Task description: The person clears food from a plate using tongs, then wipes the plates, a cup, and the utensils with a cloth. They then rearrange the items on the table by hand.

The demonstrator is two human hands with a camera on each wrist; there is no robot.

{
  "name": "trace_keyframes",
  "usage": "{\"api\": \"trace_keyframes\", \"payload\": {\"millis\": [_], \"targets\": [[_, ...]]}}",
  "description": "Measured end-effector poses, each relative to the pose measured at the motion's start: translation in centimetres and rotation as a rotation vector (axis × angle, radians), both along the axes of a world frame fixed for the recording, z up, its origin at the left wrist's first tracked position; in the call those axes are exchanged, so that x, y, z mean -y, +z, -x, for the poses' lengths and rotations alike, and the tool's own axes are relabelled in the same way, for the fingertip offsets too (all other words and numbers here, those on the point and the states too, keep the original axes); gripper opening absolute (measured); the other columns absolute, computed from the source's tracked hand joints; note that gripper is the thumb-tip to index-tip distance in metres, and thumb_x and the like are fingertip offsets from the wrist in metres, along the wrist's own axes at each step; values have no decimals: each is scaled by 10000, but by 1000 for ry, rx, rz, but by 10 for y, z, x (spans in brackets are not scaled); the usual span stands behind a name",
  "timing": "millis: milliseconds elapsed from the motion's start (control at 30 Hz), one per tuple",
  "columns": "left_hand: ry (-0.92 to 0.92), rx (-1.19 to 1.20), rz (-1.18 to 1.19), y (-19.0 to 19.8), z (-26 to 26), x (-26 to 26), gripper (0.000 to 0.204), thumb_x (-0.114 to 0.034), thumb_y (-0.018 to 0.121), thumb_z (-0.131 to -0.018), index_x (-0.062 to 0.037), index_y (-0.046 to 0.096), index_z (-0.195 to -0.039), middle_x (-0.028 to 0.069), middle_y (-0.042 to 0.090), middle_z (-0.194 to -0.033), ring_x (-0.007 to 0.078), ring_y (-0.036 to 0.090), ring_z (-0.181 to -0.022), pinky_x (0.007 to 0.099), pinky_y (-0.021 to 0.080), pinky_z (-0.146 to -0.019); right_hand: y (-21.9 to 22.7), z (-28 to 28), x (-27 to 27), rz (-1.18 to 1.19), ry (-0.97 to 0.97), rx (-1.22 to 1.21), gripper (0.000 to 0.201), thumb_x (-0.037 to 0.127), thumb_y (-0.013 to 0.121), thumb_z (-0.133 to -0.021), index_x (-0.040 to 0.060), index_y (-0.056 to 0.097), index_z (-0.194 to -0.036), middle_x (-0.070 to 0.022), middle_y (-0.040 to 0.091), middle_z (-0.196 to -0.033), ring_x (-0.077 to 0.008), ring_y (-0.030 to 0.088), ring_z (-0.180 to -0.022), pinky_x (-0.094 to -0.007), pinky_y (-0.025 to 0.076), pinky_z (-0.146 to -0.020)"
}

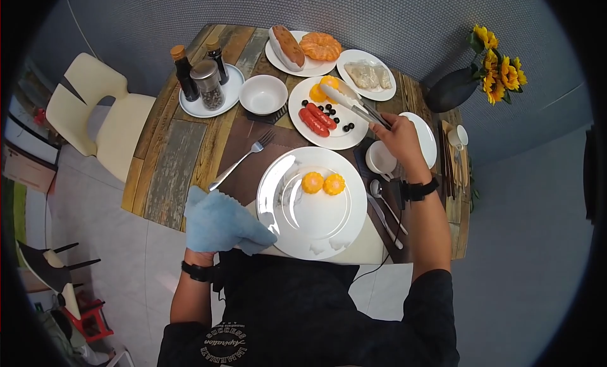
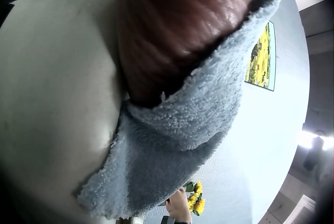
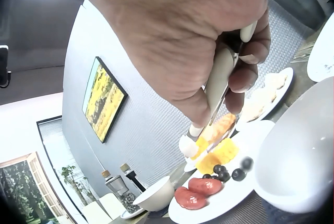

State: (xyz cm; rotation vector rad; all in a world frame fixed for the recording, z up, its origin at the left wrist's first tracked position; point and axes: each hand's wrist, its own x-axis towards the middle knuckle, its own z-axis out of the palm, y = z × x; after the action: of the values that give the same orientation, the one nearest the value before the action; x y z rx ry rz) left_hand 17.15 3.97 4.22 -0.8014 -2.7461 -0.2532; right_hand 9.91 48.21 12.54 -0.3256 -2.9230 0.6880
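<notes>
My right hand grips silver tongs with pale handles. Their tips are at the yellow corn pieces on the upper plate; whether they pinch one I cannot tell. Red sausages and black round berries share that plate. My left hand is inside a light blue cloth, its fingers hidden, and the cloth meets the left rim of the large white plate. Two yellow corn slices lie on this plate.
Around the plates are a white bowl, a cup, a fork, a knife and a spoon. Bread and a condiment tray stand farther back. At right is a dark vase with yellow flowers.
</notes>
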Motion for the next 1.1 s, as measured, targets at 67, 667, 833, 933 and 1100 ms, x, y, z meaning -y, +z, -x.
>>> {"api": "trace_keyframes", "payload": {"millis": [67, 667, 833, 933, 1100], "targets": [[14, 13, -16, -12, 0, 3, 149, -323, 696, -786, -210, 633, -713, 22, 641, -739, 242, 602, -792, 380, 423, -786, 4, -10, 2, 24, 31, -38, 417, 302, 776, -869, -12, 735, -1139, -186, 708, -754, -243, 662, -634, -360, 511, -636], [27, 105, -175, -36, -1, 12, 201, -297, 746, -742, -166, 602, -788, 28, 611, -780, 263, 599, -840, 377, 461, -794, 34, -221, 54, 267, 81, 279, 409, 243, 827, -811, 30, 733, -1148, -180, 704, -823, -306, 699, -725, -356, 525, -662], [27, 238, -370, -40, -8, 11, 181, -289, 701, -840, -153, 616, -923, 35, 639, -891, 247, 619, -908, 366, 485, -850, 9, -240, 61, 57, 101, 126, 402, 276, 830, -810, 47, 734, -1127, -129, 717, -831, -312, 701, -718, -393, 540, -644], [64, 366, -595, -54, -12, 14, 151, -268, 658, -889, -155, 623, -983, 38, 654, -941, 233, 632, -953, 363, 492, -881, 3, -241, 69, 38, 67, 124, 418, 279, 833, -807, 39, 729, -1132, -132, 713, -828, -313, 701, -710, -389, 540, -629], [89, 523, -779, -43, -12, 6, 128, -263, 635, -905, -162, 615, -981, 33, 651, -936, 224, 634, -953, 354, 487, -886, 15, -245, 72, 132, 34, 93, 452, 269, 834, -804, 28, 720, -1169, -137, 711, -827, -260, 676, -655, -357, 527, -603]]}}
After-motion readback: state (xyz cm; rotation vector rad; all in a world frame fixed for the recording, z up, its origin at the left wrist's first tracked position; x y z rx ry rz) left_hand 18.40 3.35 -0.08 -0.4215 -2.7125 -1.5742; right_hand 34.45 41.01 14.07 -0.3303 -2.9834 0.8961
